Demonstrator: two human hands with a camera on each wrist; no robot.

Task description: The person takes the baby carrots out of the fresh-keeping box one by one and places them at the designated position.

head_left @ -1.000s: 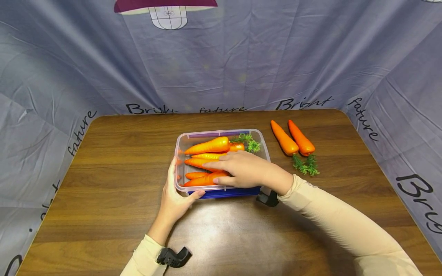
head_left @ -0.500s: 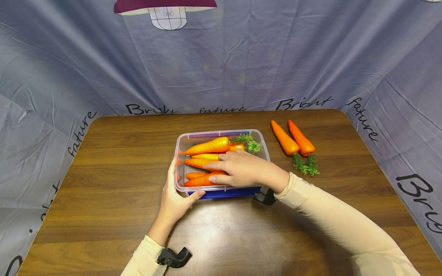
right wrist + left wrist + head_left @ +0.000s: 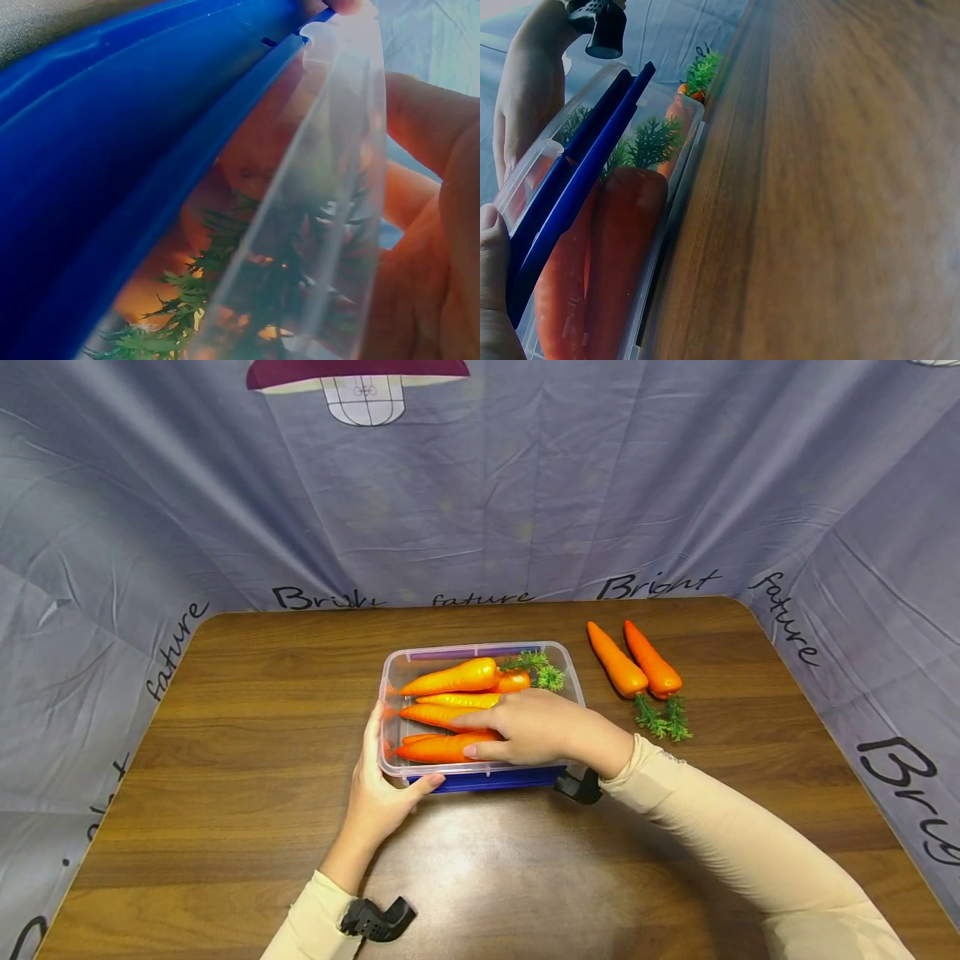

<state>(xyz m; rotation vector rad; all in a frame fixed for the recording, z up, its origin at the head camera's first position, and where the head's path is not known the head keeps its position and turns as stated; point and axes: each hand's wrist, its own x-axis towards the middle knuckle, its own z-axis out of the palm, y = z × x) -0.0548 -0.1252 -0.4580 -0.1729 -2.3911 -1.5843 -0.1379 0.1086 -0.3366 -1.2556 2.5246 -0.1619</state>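
A clear plastic food container (image 3: pixel 573 672) with blue side latches (image 3: pixel 495 778) holds several orange carrots with green tops. My left hand (image 3: pixel 378 797) grips its near left corner, thumb on the front rim and fingers along the left wall. My right hand (image 3: pixel 543 727) reaches over the front rim into the container. Its thumb and fingers hold the front carrot (image 3: pixel 435 748), whose top end is hidden under the palm. Behind it lie a middle carrot (image 3: pixel 431 715) and a back carrot (image 3: pixel 457 677). In the right wrist view, leafy tops (image 3: pixel 187 300) show through the wall.
Two more carrots, an orange one (image 3: pixel 617 662) and a redder one (image 3: pixel 652 662), lie on the wooden table (image 3: pixel 262 718) right of the container, leafy ends toward me. Grey-blue printed curtain (image 3: pixel 465 510) surrounds the table's back and sides.
The front carrot has shifted slightly left and back, covering more of the carrot beside it. My right hand has moved a little within the container; my left hand stays on the corner.
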